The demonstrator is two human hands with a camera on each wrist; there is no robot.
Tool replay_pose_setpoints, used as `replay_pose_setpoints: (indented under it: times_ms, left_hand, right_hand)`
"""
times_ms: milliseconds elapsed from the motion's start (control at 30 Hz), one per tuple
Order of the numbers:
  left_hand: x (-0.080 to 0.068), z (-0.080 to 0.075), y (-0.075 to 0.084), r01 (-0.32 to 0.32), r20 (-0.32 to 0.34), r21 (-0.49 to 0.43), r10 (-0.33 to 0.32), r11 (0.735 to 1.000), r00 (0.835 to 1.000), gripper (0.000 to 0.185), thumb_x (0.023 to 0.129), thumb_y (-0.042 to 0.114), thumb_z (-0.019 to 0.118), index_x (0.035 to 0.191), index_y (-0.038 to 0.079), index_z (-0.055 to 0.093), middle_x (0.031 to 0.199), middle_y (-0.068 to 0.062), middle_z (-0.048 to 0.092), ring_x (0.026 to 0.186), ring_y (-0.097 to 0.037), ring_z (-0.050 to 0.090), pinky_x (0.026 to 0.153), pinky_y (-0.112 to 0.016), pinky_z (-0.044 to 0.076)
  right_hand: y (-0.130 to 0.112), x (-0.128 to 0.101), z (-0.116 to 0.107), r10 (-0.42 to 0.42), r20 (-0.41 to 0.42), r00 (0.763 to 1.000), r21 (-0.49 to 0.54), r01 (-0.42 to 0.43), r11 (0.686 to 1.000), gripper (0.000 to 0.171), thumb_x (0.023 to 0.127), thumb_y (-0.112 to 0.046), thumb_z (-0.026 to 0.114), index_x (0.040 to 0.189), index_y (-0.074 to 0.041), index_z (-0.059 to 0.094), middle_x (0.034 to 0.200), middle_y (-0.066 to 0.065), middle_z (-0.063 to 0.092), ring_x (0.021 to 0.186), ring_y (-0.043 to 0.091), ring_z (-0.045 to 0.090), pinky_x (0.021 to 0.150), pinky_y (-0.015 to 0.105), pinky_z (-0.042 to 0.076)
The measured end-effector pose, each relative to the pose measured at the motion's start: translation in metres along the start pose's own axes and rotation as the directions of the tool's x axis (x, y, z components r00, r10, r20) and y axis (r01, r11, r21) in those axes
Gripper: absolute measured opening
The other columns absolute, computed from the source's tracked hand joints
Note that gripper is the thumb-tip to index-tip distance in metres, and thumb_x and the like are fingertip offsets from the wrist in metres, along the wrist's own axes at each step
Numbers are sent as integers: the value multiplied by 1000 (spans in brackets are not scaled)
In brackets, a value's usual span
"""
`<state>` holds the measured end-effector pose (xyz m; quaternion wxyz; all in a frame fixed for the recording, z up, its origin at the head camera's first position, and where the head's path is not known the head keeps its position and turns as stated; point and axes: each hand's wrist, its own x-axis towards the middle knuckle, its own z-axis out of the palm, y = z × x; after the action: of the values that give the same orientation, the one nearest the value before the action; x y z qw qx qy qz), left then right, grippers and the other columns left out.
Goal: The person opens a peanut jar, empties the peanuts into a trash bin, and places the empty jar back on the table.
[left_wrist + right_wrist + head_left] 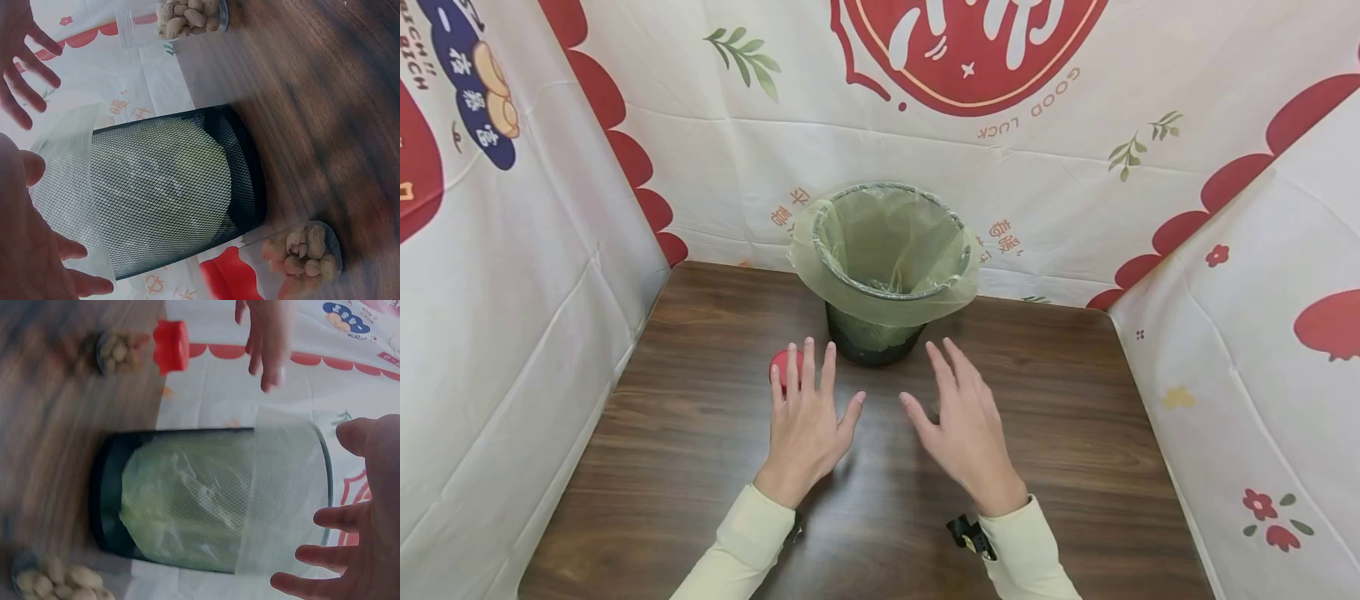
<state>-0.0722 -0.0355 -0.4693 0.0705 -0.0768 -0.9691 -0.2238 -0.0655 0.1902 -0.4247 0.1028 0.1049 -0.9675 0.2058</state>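
A black mesh wastebasket (872,342) stands upright on the table, lined with a pale green plastic bag (880,310) folded out over its rim. My left hand (808,429) is in front of it with fingers spread, overlapping a red lid (781,367) in the head view. That lid tops a clear jar of peanuts (306,259) in the left wrist view. My right hand (966,425) is spread at the front right of the basket and holds nothing. A second clear jar (181,17) holds peanuts and shows no lid; in the head view my right hand hides it.
The brown wood-grain table (700,467) is enclosed on the left, back and right by white printed cloth (715,175). The basket stands near the table's back edge, close to the cloth. A dark wrist device (972,537) shows beside the right sleeve.
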Motion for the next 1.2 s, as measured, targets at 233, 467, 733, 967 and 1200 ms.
replay_pose_setpoints:
  times_ms: [233,467,733,967,1200]
  left_hand:
    - [0,0,-1,5,-1,-28,-5,1000,1000,84,109,57,50,173,10,23,178,-25,21,166,-50,12,133,-68,8]
    - [1,1,-3,0,4,-35,0,999,1000,84,108,57,50,173,10,23,177,-26,21,166,-50,12,133,-68,9]
    - [2,1,-4,2,4,-35,-2,999,1000,83,109,57,49,172,10,23,177,-26,21,166,-50,14,132,-68,11]
    - [2,1,-4,6,9,-38,-6,999,1000,83,108,57,50,172,11,24,177,-25,22,166,-49,13,133,-68,11]
    - [1,3,-5,12,18,-37,-12,999,1000,83,108,57,50,172,10,25,177,-25,22,166,-49,14,133,-68,11]
  right_hand:
    - [22,8,-21,40,-44,998,-6,-41,999,78,104,-48,67,168,-15,38,174,18,34,155,46,40,117,74,38]
    - [42,11,-31,85,-59,995,-29,-87,996,77,104,-48,67,166,-12,41,172,20,36,151,50,42,111,76,40]
    - [60,12,-21,110,26,994,-56,-109,992,78,101,-45,73,162,-6,45,171,25,36,149,54,43,111,78,40]
    - [73,9,-2,96,105,990,-93,-86,992,72,101,-40,75,158,-4,50,165,28,44,144,55,49,110,75,43]
    - [77,4,11,21,120,993,-146,-3,989,61,100,-31,78,151,-4,60,154,27,58,129,54,62,100,70,53]
